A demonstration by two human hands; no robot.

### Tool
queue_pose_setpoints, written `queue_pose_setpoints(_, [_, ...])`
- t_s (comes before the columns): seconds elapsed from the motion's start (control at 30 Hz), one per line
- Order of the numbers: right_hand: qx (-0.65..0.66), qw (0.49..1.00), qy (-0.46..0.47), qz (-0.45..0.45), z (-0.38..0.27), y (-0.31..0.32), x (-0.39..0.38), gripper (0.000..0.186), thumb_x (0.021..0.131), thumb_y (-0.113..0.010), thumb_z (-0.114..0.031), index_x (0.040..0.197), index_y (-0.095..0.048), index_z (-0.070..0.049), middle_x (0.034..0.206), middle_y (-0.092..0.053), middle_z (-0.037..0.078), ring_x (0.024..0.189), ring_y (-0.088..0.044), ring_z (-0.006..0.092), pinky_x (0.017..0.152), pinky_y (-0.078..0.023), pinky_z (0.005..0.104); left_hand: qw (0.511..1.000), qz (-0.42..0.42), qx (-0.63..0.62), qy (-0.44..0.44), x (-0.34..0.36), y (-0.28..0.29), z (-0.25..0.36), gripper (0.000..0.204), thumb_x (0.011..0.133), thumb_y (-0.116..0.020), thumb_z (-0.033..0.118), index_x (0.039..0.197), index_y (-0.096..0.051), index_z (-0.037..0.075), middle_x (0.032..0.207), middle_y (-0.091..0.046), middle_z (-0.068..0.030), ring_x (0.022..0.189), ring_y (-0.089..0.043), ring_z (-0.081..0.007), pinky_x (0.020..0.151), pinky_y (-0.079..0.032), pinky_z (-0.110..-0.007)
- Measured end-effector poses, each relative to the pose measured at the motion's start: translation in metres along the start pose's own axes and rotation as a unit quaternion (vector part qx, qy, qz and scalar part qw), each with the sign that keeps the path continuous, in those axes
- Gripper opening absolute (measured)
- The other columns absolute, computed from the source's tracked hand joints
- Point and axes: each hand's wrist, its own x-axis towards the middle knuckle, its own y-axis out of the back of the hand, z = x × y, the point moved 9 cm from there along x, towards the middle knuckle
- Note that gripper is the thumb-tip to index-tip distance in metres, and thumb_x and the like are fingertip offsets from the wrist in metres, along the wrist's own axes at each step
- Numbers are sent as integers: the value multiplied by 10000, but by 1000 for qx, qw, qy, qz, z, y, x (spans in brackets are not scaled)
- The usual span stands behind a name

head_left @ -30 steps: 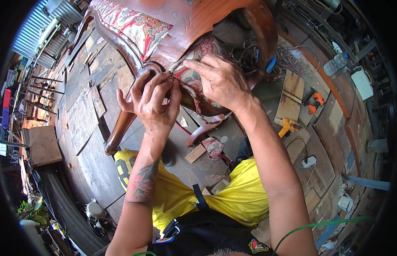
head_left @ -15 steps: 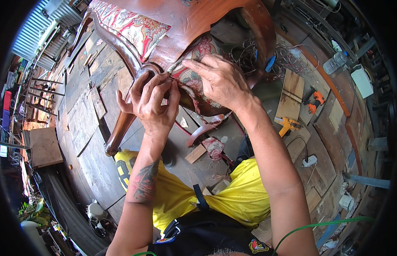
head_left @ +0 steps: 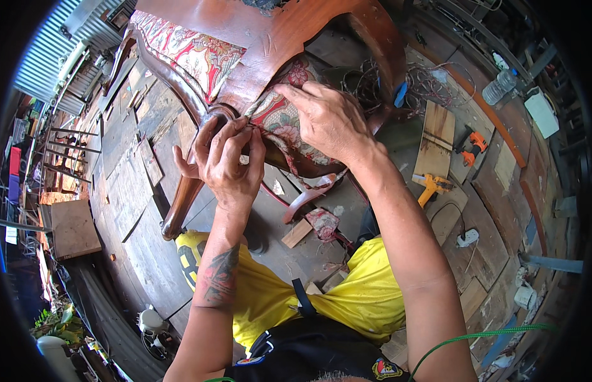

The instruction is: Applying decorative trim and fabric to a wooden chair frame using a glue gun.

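A carved wooden chair [head_left: 270, 67] with red-and-cream floral upholstery [head_left: 197, 48] lies in front of me. A twisted cord trim [head_left: 288, 156] runs along the edge of its floral seat fabric and trails below it. My left hand [head_left: 232, 153] pinches the cord with thumb and fingertips close to a carved scroll of the frame, its little finger sticking out. A short stretch of cord rises from there to my right hand [head_left: 334, 121], whose fingertips are closed on it over the fabric. The right thumb is partly hidden.
Wooden boards cover the floor. To the right lie an orange-and-black power tool [head_left: 472, 146], a yellow tool [head_left: 433, 186], tangled cords and a clear plastic bottle [head_left: 498, 88]. A wooden chair leg [head_left: 181, 207] sticks out at left, and a wooden box [head_left: 75, 228] stands farther left.
My view has shifted slightly. Both hands stay at nearly the same place on the chair, with a little more of the cord showing between them.
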Motion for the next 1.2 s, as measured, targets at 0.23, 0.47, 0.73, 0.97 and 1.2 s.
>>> queue_pose_setpoints(0.23, [-31,999,-29,8,10,6,0,436,966,-578,-18,1363,-708,-142,976,-714,151,840,-721,380,746,-615,479,1000,8,-26,-3,-1,-1,-4,139,830,-880,170,925,-779,180,1104,-804,43,1255,-658,-276,1264,-122,-506])
queue_pose_setpoints(0.47, [-23,999,-46,-14,10,4,2,461,926,-599,-56,1366,-707,-140,1043,-737,198,919,-747,403,796,-627,489,999,7,-36,-11,-1,1,-4,155,832,-874,152,935,-760,177,1140,-792,40,1268,-643,-288,1255,-136,-523])
queue_pose_setpoints(0.73, [8,998,-66,-16,15,8,1,443,948,-568,-40,1355,-707,-147,1058,-743,212,933,-749,424,801,-631,503,1000,1,-25,-8,-2,-2,-3,146,840,-884,175,942,-779,183,1134,-798,56,1273,-651,-263,1261,-97,-529])
queue_pose_setpoints(0.97, [17,998,-28,59,18,10,1,419,949,-569,-39,1343,-697,-97,1054,-750,221,893,-753,438,780,-637,503,999,0,-36,9,-3,-1,-5,153,840,-893,168,951,-788,181,1137,-809,40,1269,-662,-266,1268,-115,-485])
queue_pose_setpoints(1.2, [-18,998,-68,2,25,4,-1,424,941,-580,-62,1353,-679,-80,1071,-745,254,901,-746,464,774,-633,515,1000,5,-17,0,-4,0,-2,149,836,-890,156,948,-793,174,1135,-809,37,1260,-665,-268,1262,-131,-489])
